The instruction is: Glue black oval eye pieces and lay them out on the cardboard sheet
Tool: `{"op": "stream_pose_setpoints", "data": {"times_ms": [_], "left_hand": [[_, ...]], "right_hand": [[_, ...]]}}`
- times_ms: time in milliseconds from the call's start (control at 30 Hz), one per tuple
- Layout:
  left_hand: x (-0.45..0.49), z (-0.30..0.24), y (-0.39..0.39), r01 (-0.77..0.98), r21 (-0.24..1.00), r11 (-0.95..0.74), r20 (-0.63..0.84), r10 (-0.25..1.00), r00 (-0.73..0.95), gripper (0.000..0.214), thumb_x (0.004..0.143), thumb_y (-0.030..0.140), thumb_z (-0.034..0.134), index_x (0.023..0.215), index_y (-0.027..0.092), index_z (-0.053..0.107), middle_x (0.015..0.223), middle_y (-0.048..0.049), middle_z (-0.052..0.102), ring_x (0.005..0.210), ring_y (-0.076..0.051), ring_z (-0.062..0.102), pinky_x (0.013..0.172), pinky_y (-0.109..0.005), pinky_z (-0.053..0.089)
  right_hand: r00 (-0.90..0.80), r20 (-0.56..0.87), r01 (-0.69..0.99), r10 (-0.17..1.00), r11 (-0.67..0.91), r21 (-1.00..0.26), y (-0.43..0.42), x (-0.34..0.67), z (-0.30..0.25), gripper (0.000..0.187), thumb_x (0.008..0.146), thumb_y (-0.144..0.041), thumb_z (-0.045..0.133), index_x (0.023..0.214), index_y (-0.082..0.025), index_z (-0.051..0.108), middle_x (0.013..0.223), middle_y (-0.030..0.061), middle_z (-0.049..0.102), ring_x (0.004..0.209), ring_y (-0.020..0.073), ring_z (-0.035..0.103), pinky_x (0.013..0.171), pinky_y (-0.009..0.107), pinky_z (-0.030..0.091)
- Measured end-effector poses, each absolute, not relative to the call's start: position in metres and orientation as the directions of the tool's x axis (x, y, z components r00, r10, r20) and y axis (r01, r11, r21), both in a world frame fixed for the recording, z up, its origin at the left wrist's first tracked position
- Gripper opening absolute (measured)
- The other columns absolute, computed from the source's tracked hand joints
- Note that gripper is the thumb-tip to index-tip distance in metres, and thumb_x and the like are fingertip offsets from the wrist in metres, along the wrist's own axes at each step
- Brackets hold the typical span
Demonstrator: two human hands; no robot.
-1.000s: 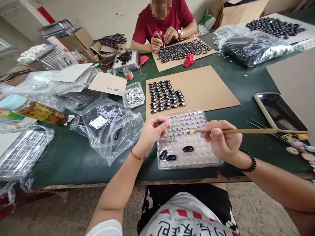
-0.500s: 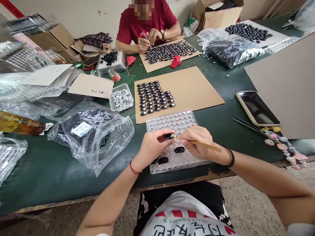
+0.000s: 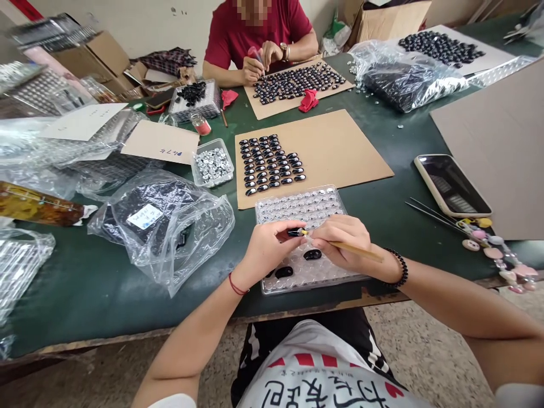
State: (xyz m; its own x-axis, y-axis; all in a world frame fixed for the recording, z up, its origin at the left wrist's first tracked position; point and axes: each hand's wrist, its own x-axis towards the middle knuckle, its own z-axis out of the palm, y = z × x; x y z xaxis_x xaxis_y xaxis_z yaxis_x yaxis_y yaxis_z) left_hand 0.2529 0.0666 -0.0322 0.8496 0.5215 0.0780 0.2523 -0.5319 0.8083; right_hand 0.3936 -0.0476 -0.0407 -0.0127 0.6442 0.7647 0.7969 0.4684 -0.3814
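Note:
My left hand (image 3: 268,242) pinches a small glossy black oval piece (image 3: 293,232) between thumb and fingertips. With its fingers closed, my right hand (image 3: 345,238) grips a thin wooden stick (image 3: 360,251), whose yellowish tip meets the right end of that piece. Something small and clear shows by the right fingertips, too small to name. Both hands are above a clear plastic tray (image 3: 297,204) of round cells, with silvery bits in its far rows. On its near part lie two loose black pieces, one below the right fingers (image 3: 312,255) and another nearer the edge (image 3: 284,272).
Beyond the tray, a cardboard sheet (image 3: 344,147) carries rows of black pieces. Left of it stands a tub (image 3: 213,162) of silvery bits, near a plastic bag (image 3: 199,226). A phone (image 3: 453,186) and tweezers (image 3: 429,213) lie right. Opposite, a co-worker's hands (image 3: 259,65) hold a tool.
The whole view has shifted slightly. My hands keep almost the same pose, and the stick's tip stays at the black piece, which shows a little more between my left fingers.

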Motion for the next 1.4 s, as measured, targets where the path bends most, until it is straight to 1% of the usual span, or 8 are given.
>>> {"op": "stream_pose_setpoints", "data": {"times_ms": [400,500,567,667,867,967,1167,1400], "left_hand": [[0.254,-0.027,0.062,0.272,0.842,-0.466,0.020,0.531,0.847,0.017,0.075,0.025,0.061,0.089,0.019,0.069,0.082,-0.0037,0.069,0.061,-0.013,0.059,0.057,-0.024,0.047],[0.253,-0.029,0.062,0.237,0.922,-0.308,-0.057,0.497,0.866,0.019,0.074,0.029,0.062,0.086,0.015,0.067,0.074,-0.0055,0.067,0.055,-0.012,0.057,0.050,-0.022,0.045],[0.254,-0.029,0.061,0.226,0.950,-0.216,-0.102,0.470,0.877,0.022,0.073,0.031,0.064,0.085,0.013,0.067,0.065,-0.0047,0.065,0.051,-0.011,0.056,0.046,-0.021,0.044],[0.255,-0.029,0.060,0.255,0.942,-0.217,-0.127,0.475,0.871,0.023,0.074,0.032,0.064,0.087,0.014,0.067,0.059,-0.0027,0.062,0.049,-0.011,0.055,0.045,-0.020,0.043],[0.256,-0.031,0.061,0.207,0.887,-0.414,0.064,0.554,0.830,0.024,0.074,0.034,0.063,0.092,0.018,0.067,0.082,-0.0045,0.068,0.063,-0.014,0.060,0.057,-0.023,0.048],[0.255,-0.031,0.058,0.181,0.869,-0.461,0.131,0.565,0.814,0.021,0.076,0.032,0.061,0.092,0.020,0.067,0.092,-0.0045,0.068,0.075,-0.016,0.063,0.066,-0.026,0.051],[0.253,-0.031,0.055,0.179,0.783,-0.596,0.187,0.500,0.845,0.025,0.073,0.030,0.065,0.097,0.020,0.064,0.094,-0.0033,0.068,0.077,-0.017,0.064,0.072,-0.028,0.050],[0.249,-0.027,0.053,0.101,0.747,-0.658,0.285,0.453,0.844,0.019,0.085,0.023,0.049,0.098,0.019,0.062,0.095,-0.0035,0.067,0.085,-0.017,0.062,0.078,-0.027,0.047]], "right_hand": [[-0.131,0.695,0.829,0.707,0.463,-0.315,-0.050,0.392,-0.044,0.011,0.081,-0.023,0.056,0.071,-0.019,0.053,0.061,-0.0003,0.061,0.053,0.0100,0.051,0.051,0.024,0.037],[0.063,0.605,0.679,0.794,0.410,-0.609,-0.048,0.392,-0.041,0.019,0.086,-0.028,0.050,0.069,-0.018,0.053,0.058,-0.0011,0.056,0.051,0.0084,0.050,0.049,0.023,0.036],[0.272,0.438,0.381,0.857,0.322,-0.867,-0.046,0.395,-0.037,0.031,0.091,-0.033,0.038,0.066,-0.018,0.048,0.054,-0.0021,0.051,0.048,0.0073,0.047,0.046,0.021,0.036],[0.396,0.223,-0.008,0.891,0.246,-0.969,-0.042,0.400,-0.032,0.039,0.093,-0.038,0.029,0.060,-0.019,0.037,0.053,-0.0035,0.044,0.042,0.0057,0.040,0.041,0.020,0.033],[0.353,0.154,0.256,0.923,0.063,-0.965,-0.041,0.395,-0.031,0.010,0.080,-0.026,0.056,0.080,-0.016,0.053,0.072,-0.0019,0.052,0.053,0.0047,0.041,0.045,0.017,0.033],[0.308,0.094,0.241,0.947,0.018,-0.970,-0.040,0.394,-0.032,0.011,0.077,-0.020,0.056,0.087,-0.016,0.054,0.080,-0.0006,0.056,0.048,0.0027,0.040,0.041,0.016,0.032],[0.305,0.119,0.310,0.945,0.019,-0.951,-0.038,0.397,-0.033,0.011,0.071,-0.015,0.061,0.082,-0.014,0.058,0.062,-0.0038,0.053,0.042,0.0022,0.033,0.038,0.016,0.028],[0.325,0.123,0.250,0.938,0.040,-0.967,-0.038,0.392,-0.032,0.010,0.072,-0.016,0.061,0.081,-0.014,0.057,0.056,-0.0068,0.046,0.037,0.0007,0.024,0.032,0.016,0.019]]}}
